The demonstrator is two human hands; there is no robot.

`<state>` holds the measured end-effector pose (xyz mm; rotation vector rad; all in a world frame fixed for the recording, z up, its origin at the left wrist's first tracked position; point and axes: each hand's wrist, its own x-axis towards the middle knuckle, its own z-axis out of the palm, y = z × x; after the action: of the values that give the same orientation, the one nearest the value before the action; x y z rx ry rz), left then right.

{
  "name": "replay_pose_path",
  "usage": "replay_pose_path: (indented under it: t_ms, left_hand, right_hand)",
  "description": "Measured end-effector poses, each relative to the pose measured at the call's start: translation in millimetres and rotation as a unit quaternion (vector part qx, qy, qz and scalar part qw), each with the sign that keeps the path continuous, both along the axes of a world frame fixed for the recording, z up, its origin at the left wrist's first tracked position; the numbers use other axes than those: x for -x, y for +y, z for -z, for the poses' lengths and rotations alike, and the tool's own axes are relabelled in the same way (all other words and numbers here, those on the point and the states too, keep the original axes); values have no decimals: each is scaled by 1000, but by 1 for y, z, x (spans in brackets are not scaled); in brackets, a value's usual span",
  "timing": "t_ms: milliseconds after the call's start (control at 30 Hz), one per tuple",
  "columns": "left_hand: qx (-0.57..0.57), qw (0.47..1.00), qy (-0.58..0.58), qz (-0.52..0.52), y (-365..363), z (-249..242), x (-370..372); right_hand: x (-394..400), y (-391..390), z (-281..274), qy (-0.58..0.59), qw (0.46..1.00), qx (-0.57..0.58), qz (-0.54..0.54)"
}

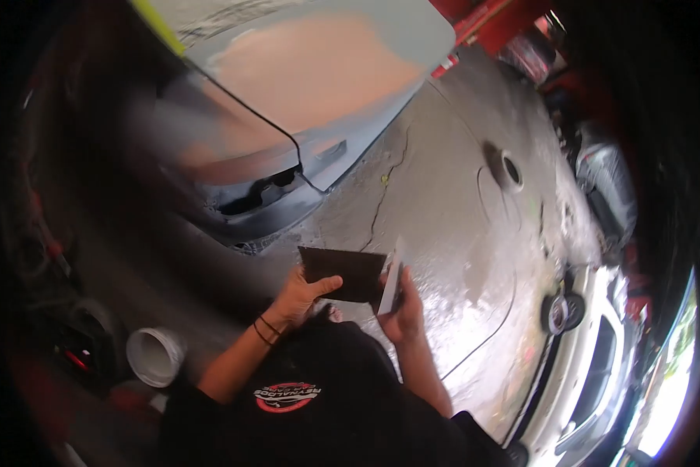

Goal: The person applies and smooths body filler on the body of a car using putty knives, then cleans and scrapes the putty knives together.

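Note:
My left hand (291,296), with dark bands at the wrist, grips a dark rectangular sheet (346,272), thumb laid over its face. At the sheet's other end my right hand (404,307) holds a folded, light-coloured part (392,286) that stands up on edge. Both hands are in front of the black shirt (342,389). Beyond them is a car body panel (311,70) with grey and pinkish-orange patches, and an open dark recess (260,194) at its lower corner. Neither hand touches the car.
A white bucket (154,358) stands at the lower left. On the cracked concrete floor (443,187) lie a round ring-shaped object (510,171) and a thin cable or hose. A white car (579,381) is at the lower right, red equipment (490,23) at the top right.

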<state>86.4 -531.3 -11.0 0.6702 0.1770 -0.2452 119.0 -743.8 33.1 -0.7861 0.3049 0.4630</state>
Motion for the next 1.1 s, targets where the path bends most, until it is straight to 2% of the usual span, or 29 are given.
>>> replay_pose_path:
  t_ms: [33,100,167,267,300,400,433,533,567,633,667,700,733,800,833,900,967,1033,1067,1100]
  left_hand:
    - [-44,998,-32,-8,2,-1,-2]
    - [-163,982,-94,-32,1,-2,-5]
    - [-310,936,-154,-71,-8,-4,-9]
    - [-459,877,-141,-6,-31,-18,-9]
    - [-546,824,-84,127,-38,-57,-12]
    - [-533,798,-223,171,-68,-52,-19]
    - [-529,782,-211,252,-74,-54,-26]
    - [-511,816,-218,157,-110,-34,-26]
    - [-503,834,-189,126,-120,-38,-28]
    - [-530,818,-205,88,-134,-26,-35]
    - [-543,809,-213,70,-139,-20,-39]
    - [-499,835,-197,126,-141,-16,-45]
    - [-455,860,-205,109,-147,-10,-46]
    - [-362,903,-220,74,-166,-5,-49]
    - [-264,940,-200,82,-176,-10,-51]
    - [-212,976,-53,23,-189,-12,-49]
    - [-182,981,68,-26,-193,-14,-46]
    - [-233,968,-48,-76,-193,-23,-38]
    - [-158,985,-22,-64,-188,-26,-38]
    - [-83,995,10,-55,-182,-28,-39]
  right_hand:
    - [3,-9,12,-20,999,34,20]
    - [-6,-2,-2,-59,988,130,51]
    - [-10,-7,7,-114,967,210,86]
    - [-9,-13,5,-152,939,291,105]
    - [-10,-16,5,-170,929,314,97]
    - [-12,-32,-8,-210,904,367,61]
    - [-15,-41,-10,-222,896,382,48]
    - [-34,-73,5,-141,934,287,156]
    - [-40,-88,7,-97,952,217,194]
    - [-51,-116,13,-1,962,73,265]
    - [-53,-129,16,-7,973,32,230]
    - [-53,-140,19,-13,981,-8,194]
    - [-54,-148,22,-20,986,-48,159]
    - [-51,-144,27,-53,995,-23,79]
    - [-43,-141,31,-73,997,-1,32]
    - [-30,-147,43,-83,994,28,-60]
    - [-22,-152,57,-65,986,41,-149]
    - [-23,-157,62,-43,996,45,-68]
    - [-24,-159,64,-30,998,48,-28]
    - [-26,-158,64,-33,999,-2,-10]
